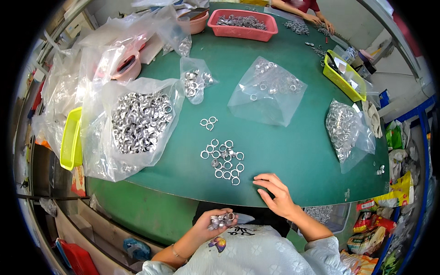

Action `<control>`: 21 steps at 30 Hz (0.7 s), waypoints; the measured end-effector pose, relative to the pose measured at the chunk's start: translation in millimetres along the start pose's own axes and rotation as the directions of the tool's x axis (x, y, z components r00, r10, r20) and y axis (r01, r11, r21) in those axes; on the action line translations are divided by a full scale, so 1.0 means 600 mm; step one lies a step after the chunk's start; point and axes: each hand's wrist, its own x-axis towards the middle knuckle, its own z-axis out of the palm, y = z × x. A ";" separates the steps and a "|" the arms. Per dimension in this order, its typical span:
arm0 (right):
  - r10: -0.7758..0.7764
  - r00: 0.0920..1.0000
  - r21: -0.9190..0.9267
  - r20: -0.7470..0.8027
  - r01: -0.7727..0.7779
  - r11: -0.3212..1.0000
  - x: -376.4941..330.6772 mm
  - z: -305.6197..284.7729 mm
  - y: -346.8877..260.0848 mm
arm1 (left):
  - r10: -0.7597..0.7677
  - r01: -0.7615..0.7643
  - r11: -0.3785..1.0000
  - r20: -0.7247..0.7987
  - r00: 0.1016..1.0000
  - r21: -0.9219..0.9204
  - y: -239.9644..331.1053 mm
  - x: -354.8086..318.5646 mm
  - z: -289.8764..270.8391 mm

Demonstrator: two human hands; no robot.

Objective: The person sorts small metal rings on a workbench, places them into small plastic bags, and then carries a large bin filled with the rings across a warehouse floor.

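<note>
My left hand [207,225] is cupped palm up below the table's front edge, with several small silvery metal rings [223,220] in it. At the table edge, my right hand [276,196] has its fingers stretched out and apart, with nothing in them. Just left of its fingertips lies a loose group of metal rings [228,165], each with small tabs on its outside. A smaller cluster of the same rings [209,123] lies farther back. Behind my right hand, a clear plastic bag [256,103] lies flat with some rings inside.
An open plastic bag [106,158] full of rings fills the left side, beside a yellow-green basket [70,140]. A pink tray [243,35] of metal parts stands at the back. Rightward are a filled bag [341,130] and another yellow-green basket [341,81]. A co-worker's hands [321,20] handle parts at the far edge.
</note>
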 end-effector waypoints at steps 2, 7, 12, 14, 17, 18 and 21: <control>0.038 0.999 0.033 -0.036 -0.037 0.999 -0.005 0.004 0.004 | 0.010 -0.008 0.996 0.023 1.000 -0.089 0.005 -0.035 0.048; 0.084 0.989 0.073 -0.122 -0.075 0.995 -0.014 0.008 0.016 | 0.135 -0.136 0.991 0.110 0.985 -0.001 0.060 -0.013 0.218; 0.085 0.987 0.074 -0.136 -0.076 0.994 -0.012 0.003 0.021 | 0.569 -0.583 0.813 0.213 0.794 0.001 0.159 0.172 0.397; 0.079 0.989 0.073 -0.126 -0.070 0.995 -0.012 0.006 0.018 | 0.662 -0.683 0.728 0.201 0.722 0.055 0.207 0.232 0.450; 0.067 0.991 0.045 -0.120 -0.062 0.997 -0.011 0.006 0.017 | 0.767 -0.794 0.562 0.215 0.605 0.231 0.209 0.242 0.478; 0.074 0.990 0.048 -0.122 -0.069 0.996 -0.012 0.005 0.019 | 0.799 -0.819 0.491 0.221 0.559 0.296 0.201 0.242 0.474; 0.101 0.985 0.092 -0.139 -0.089 0.992 -0.012 0.002 0.022 | 0.668 -0.779 0.543 0.400 0.627 0.314 0.158 0.175 0.413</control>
